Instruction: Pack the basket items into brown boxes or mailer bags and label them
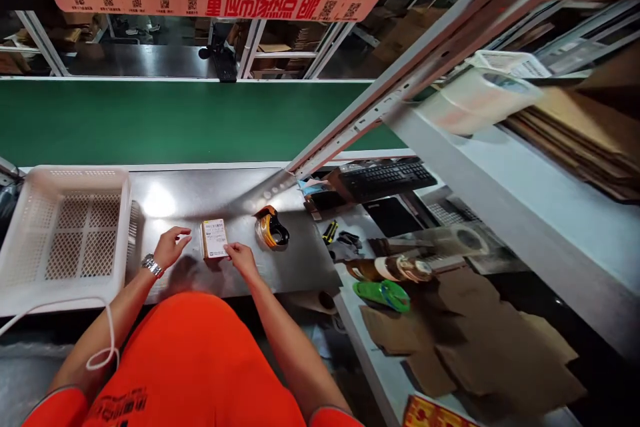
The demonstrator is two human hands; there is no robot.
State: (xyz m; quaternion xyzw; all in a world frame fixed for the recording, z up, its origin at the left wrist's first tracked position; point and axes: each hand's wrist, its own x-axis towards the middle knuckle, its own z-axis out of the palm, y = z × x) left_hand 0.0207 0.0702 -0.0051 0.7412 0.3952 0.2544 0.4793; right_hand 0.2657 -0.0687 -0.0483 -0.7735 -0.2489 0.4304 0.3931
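A small white-and-yellow printed box [215, 239] with brown sides is on the metal worktop [200, 187] in front of me. My right hand [241, 259] grips its lower right edge, thumb and fingers at the corner. My left hand [171, 248], with a metal wristwatch on the wrist, hovers left of the box, apart from it. Its fingers are bent but spread, with nothing in them. To the right of the box stands an orange-and-black tape dispenser [271, 228].
At the left sits a white plastic basket [125, 240], a white cable [107, 320] near it. Beyond the worktop runs a green conveyor belt [175, 121]. On the right are a keyboard [387, 177], a green tape roll [383, 295], flattened cardboard [480, 340] and a slanting metal post [360, 117].
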